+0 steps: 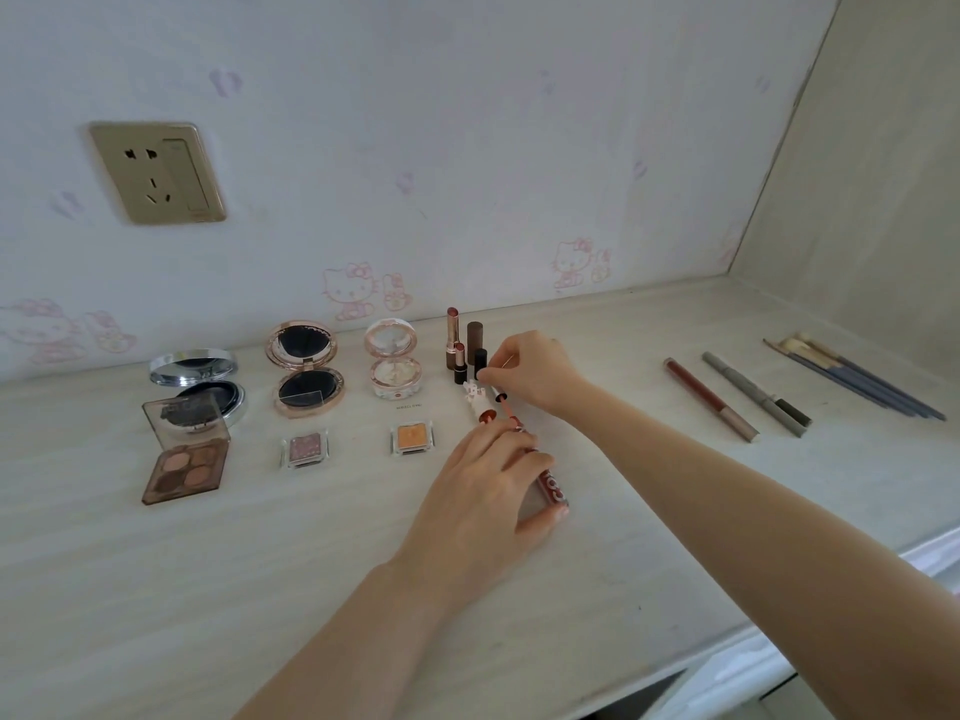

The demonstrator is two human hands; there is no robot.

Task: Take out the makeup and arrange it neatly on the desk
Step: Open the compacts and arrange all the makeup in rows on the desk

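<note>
L hand (485,478) grips dark-red clear-plastic lip gloss tube (551,485) lying mid-desk, long axis toward back edge (near lipsticks). R hand (530,374) pinches its thin wand applicator (500,393), nearer back edge.

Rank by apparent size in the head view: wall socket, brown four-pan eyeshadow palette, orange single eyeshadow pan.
1. wall socket
2. brown four-pan eyeshadow palette, lid open
3. orange single eyeshadow pan
The socket sits farther back, so its lead is apparent only.
</note>
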